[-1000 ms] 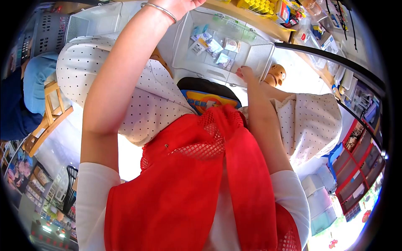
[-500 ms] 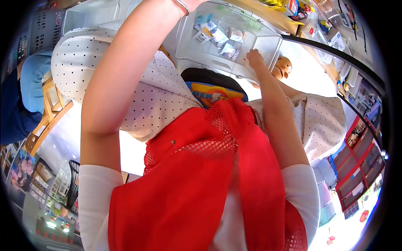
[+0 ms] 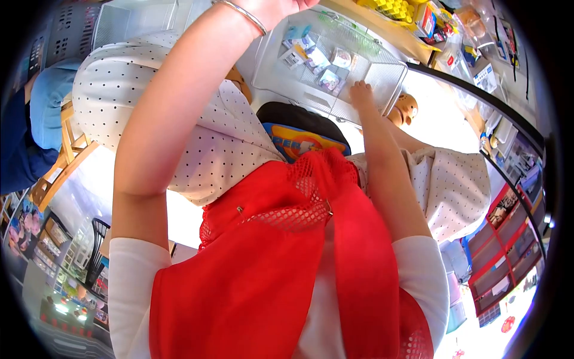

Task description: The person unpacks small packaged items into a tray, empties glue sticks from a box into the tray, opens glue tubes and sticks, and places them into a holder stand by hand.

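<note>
A wire mesh basket (image 3: pixel 382 75) lies at the top of the view, beyond my knees. Several small clear packets (image 3: pixel 317 60) are inside it, with a small round white item (image 3: pixel 341 58) beside them. My right hand (image 3: pixel 361 94) is at the basket's near right side, its fingers curled; whatever they hold is too small to name. At the top edge, my left hand (image 3: pixel 281 11) is partly cut off by the frame. It wears a silver bangle (image 3: pixel 244 15), and its visible fingers are bent inward, their contents out of sight.
A black item with a blue and orange printed panel (image 3: pixel 305 143) lies between my knees. A brown round thing with a face-like pattern (image 3: pixel 406 109) is right of the basket. Goods crowd a shelf (image 3: pixel 418 45) at upper right. Another person's dark clothing (image 3: pixel 15 149) shows at left.
The whole view has shifted slightly, with the basket lower in the frame. More of my left hand shows at the top. My right hand has moved slightly left relative to the basket.
</note>
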`<state>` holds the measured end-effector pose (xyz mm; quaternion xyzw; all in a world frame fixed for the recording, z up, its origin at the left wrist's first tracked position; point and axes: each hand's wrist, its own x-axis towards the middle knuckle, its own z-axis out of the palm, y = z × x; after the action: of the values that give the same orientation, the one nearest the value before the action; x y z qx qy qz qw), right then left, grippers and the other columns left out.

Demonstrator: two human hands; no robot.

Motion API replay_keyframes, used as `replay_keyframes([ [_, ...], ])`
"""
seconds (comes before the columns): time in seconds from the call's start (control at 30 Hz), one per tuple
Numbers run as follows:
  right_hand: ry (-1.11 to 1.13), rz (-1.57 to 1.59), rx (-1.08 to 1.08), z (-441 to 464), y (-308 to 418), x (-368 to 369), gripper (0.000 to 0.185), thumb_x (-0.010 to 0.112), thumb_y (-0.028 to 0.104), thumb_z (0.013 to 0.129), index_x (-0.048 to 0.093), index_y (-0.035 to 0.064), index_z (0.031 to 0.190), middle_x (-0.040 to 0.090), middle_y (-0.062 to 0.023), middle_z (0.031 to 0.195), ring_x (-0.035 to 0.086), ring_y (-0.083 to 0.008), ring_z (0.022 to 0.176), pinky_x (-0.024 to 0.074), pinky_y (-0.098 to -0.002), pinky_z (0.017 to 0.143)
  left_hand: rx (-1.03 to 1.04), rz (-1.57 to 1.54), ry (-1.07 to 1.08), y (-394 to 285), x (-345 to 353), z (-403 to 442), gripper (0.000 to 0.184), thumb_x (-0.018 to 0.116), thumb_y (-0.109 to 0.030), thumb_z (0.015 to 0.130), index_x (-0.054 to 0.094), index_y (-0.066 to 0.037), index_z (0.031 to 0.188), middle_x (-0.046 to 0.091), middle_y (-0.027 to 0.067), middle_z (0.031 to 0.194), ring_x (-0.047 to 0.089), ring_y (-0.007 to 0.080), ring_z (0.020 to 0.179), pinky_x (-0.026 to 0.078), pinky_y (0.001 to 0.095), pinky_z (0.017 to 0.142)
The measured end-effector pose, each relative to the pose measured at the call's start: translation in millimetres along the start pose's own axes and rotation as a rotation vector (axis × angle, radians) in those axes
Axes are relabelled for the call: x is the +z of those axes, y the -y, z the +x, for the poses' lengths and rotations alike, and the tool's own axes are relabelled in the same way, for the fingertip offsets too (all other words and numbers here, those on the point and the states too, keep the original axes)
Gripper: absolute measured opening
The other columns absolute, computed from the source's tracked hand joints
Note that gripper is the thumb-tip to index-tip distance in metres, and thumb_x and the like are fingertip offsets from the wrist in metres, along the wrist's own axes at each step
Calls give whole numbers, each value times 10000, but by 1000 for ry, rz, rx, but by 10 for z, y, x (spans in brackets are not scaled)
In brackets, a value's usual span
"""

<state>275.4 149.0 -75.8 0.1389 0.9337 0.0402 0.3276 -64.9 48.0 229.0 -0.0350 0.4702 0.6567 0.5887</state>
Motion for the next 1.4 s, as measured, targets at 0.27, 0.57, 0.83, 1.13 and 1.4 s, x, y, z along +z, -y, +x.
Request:
replay_keyframes([
  [0.27, -47, 0, 87, -23, 78, -44, 121, 612, 144, 704, 628, 103, 817, 569, -44, 925, 501, -207, 946, 388, -335, 807, 16, 16, -26, 14, -32, -23, 153, 548, -200, 834, 551, -80, 928, 572, 29, 859, 553, 142, 807, 436, 235, 705],
  [0.57, 3, -37, 93, -28, 127, -120, 105, 600, 128, 707, 631, 113, 806, 577, -38, 908, 501, -201, 952, 381, -334, 811, -13, 36, -26, 50, -40, 22, 163, 531, -210, 845, 535, -83, 947, 569, 34, 869, 551, 143, 820, 434, 238, 715],
  [0.83, -18, -95, 75, 13, 101, -135, 106, 582, 115, 716, 641, 110, 803, 581, -40, 907, 511, -201, 937, 373, -319, 802, -12, 6, -11, 46, -42, 27, 150, 513, -224, 855, 527, -90, 921, 567, 29, 874, 552, 142, 816, 430, 245, 711],
  [1.13, 21, -43, 4, 0, 78, -184, 124, 591, 101, 712, 640, 106, 825, 592, -43, 918, 516, -206, 962, 423, -333, 795, 1, 20, -19, 36, -33, -5, 149, 522, -218, 852, 533, -89, 925, 561, 27, 864, 548, 144, 810, 430, 246, 716],
  [1.4, 48, -11, 42, -9, 158, -145, 96, 591, 109, 725, 643, 124, 804, 604, -23, 869, 526, -191, 924, 415, -317, 759, -21, 27, -15, 53, -37, -5, 162, 533, -217, 849, 543, -77, 929, 564, 32, 868, 546, 151, 820, 436, 239, 693],
])
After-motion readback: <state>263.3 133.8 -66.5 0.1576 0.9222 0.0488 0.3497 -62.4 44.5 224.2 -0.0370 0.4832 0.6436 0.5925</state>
